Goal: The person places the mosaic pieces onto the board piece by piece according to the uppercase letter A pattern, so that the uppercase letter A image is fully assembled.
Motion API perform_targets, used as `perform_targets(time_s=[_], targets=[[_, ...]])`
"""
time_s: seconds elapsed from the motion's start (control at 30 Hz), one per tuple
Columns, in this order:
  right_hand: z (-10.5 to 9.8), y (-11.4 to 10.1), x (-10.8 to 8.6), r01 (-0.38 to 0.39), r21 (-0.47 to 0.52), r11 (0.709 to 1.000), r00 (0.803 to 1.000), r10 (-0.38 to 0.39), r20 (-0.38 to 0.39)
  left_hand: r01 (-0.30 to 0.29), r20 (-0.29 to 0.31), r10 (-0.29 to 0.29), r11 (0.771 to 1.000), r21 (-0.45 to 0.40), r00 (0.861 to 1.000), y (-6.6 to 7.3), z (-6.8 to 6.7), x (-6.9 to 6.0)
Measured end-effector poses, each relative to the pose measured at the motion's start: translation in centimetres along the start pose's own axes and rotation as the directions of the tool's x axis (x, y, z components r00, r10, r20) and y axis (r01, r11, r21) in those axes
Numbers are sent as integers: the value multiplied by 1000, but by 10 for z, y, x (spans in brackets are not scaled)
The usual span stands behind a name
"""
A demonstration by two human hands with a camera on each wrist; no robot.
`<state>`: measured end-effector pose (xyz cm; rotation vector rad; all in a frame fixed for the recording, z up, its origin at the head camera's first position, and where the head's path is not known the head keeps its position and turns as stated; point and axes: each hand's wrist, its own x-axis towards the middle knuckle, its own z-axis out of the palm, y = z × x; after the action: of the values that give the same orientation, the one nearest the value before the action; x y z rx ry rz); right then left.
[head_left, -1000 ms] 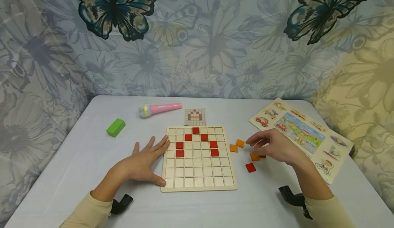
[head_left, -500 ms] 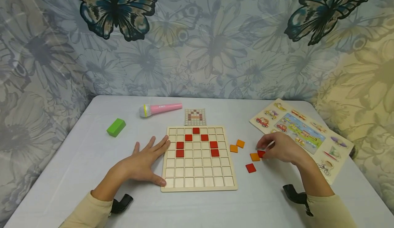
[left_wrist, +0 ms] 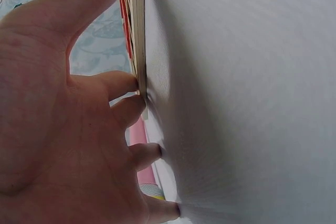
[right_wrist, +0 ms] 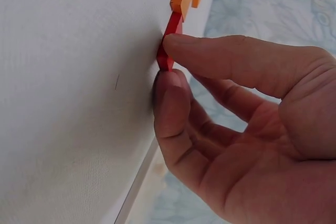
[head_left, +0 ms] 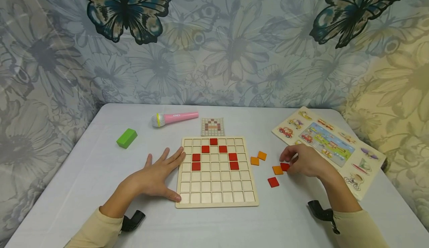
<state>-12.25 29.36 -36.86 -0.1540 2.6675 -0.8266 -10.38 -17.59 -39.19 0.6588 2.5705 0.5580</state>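
The left hand [head_left: 152, 177] rests spread along the left edge of a wooden grid board [head_left: 218, 205], fingertips at its upper left and thumb at its lower left corner. In the left wrist view, the left hand [left_wrist: 79, 119] touches the board's edge [left_wrist: 139, 35]. Several red tiles [head_left: 213, 142] lie in the upper cells. Right of the board, the right hand [head_left: 306, 161] has thumb and forefinger at a red tile [head_left: 284, 167] beside an orange tile [head_left: 277, 170]. The right wrist view has the right hand [right_wrist: 247, 108] pinching that red tile [right_wrist: 172, 27] at its edges, low against the cloth.
Two orange tiles [head_left: 254, 161] and another red tile [head_left: 273, 182] lie right of the board. A small pattern card [head_left: 212, 127] and a pink microphone [head_left: 181, 117] are behind it. A green block [head_left: 126, 138] sits at left, a picture puzzle board [head_left: 360, 173] at right.
The right hand has moved slightly right from above the loose tiles, and its fingers have come down to the red tile, now more exposed. The left hand has stayed put.
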Motion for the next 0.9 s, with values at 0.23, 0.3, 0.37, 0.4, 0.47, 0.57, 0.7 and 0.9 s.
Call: perform_targets(time_s=[0.23,0.3,0.37,0.4,0.47,0.57,0.7,0.9], targets=[[2,1,3,13,-29,999,1000,-13,7,3,0,-3,1000,-7,1000,0,0,-1],[1,1,3,16,-32,999,1000,-15,8,2,0,-2,1000,-7,1000,-1,0,-1],[1,1,3,12,-36,999,1000,-11,7,1,-1,-1,1000,-6,1000,-1,0,-1],[1,1,3,7,-38,999,1000,-7,6,0,-2,0,1000,-5,1000,-1,0,-1],[0,1,2,0,-43,999,1000,1,3,-1,-4,1,1000,-2,1000,-1,0,-1],[1,0,1,-6,-45,999,1000,6,-2,-3,-6,3,1000,2,1000,-1,0,-1],[1,1,0,-4,-40,999,1000,3,-7,-2,-2,2,1000,3,1000,-1,0,0],[0,1,-1,2,-40,999,1000,-3,-18,2,3,-2,1000,1,1000,-2,0,0]])
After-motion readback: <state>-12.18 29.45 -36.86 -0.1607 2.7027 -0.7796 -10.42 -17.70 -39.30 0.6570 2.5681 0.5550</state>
